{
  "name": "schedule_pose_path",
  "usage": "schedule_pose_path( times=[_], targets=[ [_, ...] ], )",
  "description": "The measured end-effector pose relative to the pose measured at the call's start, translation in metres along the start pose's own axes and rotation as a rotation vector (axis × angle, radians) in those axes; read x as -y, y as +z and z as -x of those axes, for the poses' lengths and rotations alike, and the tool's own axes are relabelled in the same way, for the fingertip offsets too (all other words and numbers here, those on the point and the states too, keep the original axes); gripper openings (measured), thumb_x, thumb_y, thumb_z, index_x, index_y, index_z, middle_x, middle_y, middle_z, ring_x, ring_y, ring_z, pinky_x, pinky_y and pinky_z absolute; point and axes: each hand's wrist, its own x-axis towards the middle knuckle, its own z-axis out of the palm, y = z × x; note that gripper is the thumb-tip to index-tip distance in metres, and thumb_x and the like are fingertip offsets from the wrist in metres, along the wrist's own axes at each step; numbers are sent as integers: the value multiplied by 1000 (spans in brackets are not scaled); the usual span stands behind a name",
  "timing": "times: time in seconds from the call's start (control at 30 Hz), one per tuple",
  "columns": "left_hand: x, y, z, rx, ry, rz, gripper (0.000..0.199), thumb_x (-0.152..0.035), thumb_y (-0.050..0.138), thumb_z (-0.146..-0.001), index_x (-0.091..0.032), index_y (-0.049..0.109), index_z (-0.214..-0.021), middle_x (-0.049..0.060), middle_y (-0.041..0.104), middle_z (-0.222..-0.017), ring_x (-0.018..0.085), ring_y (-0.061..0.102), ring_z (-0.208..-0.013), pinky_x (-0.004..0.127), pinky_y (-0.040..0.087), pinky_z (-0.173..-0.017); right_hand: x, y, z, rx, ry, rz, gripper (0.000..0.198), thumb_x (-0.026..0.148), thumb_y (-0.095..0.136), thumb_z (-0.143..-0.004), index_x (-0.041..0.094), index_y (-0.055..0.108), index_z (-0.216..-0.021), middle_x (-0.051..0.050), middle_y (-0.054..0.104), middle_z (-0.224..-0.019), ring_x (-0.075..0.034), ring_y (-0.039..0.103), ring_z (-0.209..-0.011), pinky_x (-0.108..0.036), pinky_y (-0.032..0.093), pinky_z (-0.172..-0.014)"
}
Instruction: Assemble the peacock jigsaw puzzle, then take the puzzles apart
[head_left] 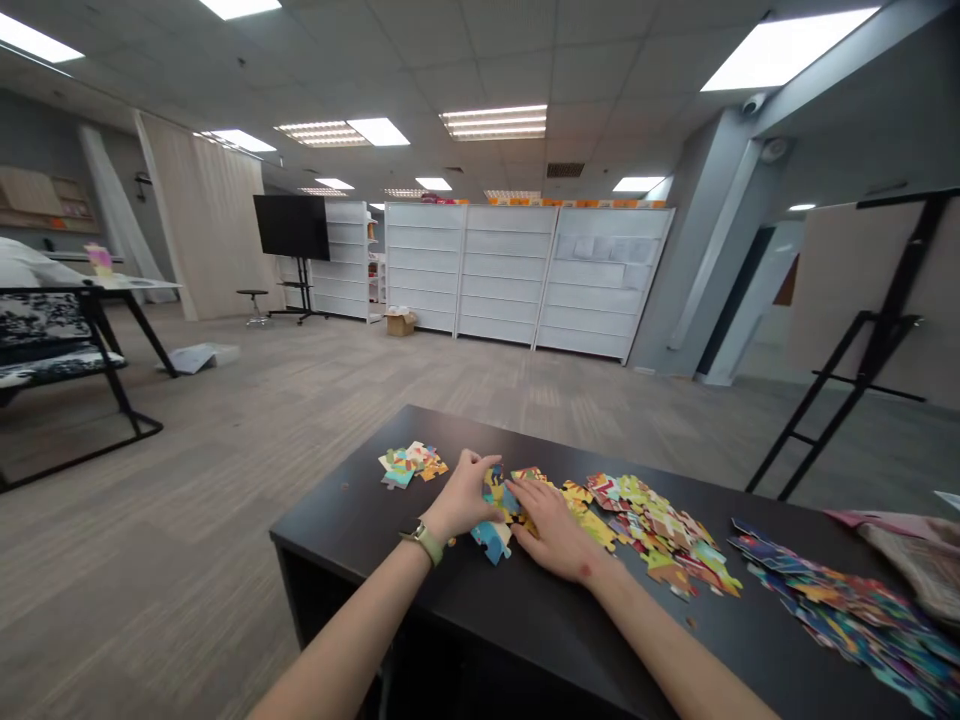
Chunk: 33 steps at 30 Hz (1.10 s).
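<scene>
My left hand [463, 497], with a watch on a green strap [424, 541], curves its thumb and fingers around the edges of blue and yellow puzzle pieces [493, 483] lying on the dark table. Fingers stretched out, my right hand [551, 528] lies nearly flat over the right side of these pieces and hides some of them. Just below my left thumb is a light blue puzzle piece [491, 540]. Yellow pieces [596, 527] stick out beyond my right hand.
A small group of puzzle pieces [411, 463] is at the table's [345, 520] left. To the right lie a mixed heap of pieces [664, 530] and a darker, multicoloured pile [847, 610]. A pinkish cloth or bag [911, 560] sits at the far right.
</scene>
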Motion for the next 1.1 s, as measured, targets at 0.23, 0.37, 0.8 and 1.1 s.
schedule_pose_path(
  times=[0.23, 0.37, 0.8, 1.1],
  targets=[
    [0, -2, 6, -205, 112, 66, 39, 8, 59, -71, -19, 68, -98, 3, 56, -101, 17, 59, -96, 31, 51, -89, 4, 1, -2, -29, -8, -69, 43, 27, 58, -88, 22, 58, -131, -11, 65, -124, -27, 58, -117, -45, 43, -102],
    [12, -5, 11, -262, 127, 72, 30, 5, 57, -73, -19, 67, -87, 3, 59, -96, 17, 60, -88, 31, 51, -83, 1, -4, -1, -71, -3, -76, 23, 23, 53, -91, 24, 67, -109, -7, 69, -107, -23, 63, -104, -37, 47, -95],
    [60, -34, 12, -486, -27, 145, 21, -30, 58, -90, -18, 62, -107, 6, 68, -97, 21, 67, -91, 35, 53, -83, -39, 2, 3, -148, 304, -7, 56, 47, 57, -88, 16, 62, -134, -20, 62, -133, -39, 53, -128, -59, 36, -109],
    [40, -10, 15, -389, 31, -115, 43, -14, 67, -77, -24, 64, -119, 9, 59, -124, 28, 53, -122, 46, 39, -109, -19, -10, -8, -174, 178, -104, 45, 39, 32, -101, 21, 63, -127, -10, 55, -143, -19, 53, -131, -34, 40, -112]
  ],
)
